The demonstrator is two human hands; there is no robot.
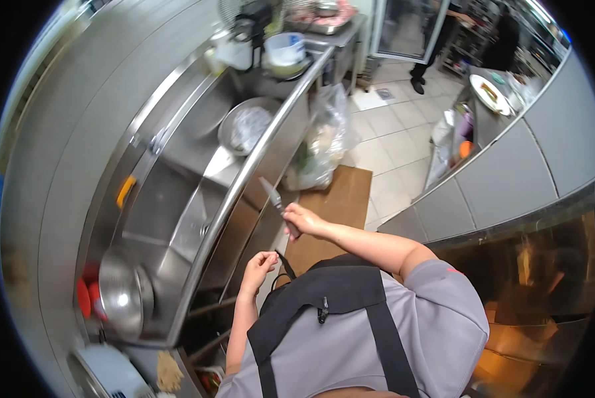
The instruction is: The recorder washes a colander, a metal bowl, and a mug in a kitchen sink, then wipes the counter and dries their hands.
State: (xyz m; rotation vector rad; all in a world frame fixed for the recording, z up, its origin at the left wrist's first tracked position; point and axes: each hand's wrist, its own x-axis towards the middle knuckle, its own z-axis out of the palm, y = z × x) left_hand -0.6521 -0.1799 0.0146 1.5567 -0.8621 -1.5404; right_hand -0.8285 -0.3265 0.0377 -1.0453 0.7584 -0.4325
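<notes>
A small knife (272,193) is in my right hand (302,221). Its blade points up and away from me, in front of the sink's rounded steel rail (238,179). Closer to my body, my left hand (259,268) has its fingers bent together. The fingertips meet the end of a dark strip (286,264) beside my black apron (342,286); whether they grip it is unclear. The steel sink (150,199) lies to the left of both hands. Below the knife is a brown board or mat (345,199) on the floor.
In the sink area stand a steel bowl with a whitish bag (250,128) and nested steel bowls (121,296). A filled plastic bag (322,142) leans by the sink front. To the right, a tiled half wall (506,164) borders a counter with a plate (490,94). People stand farther back.
</notes>
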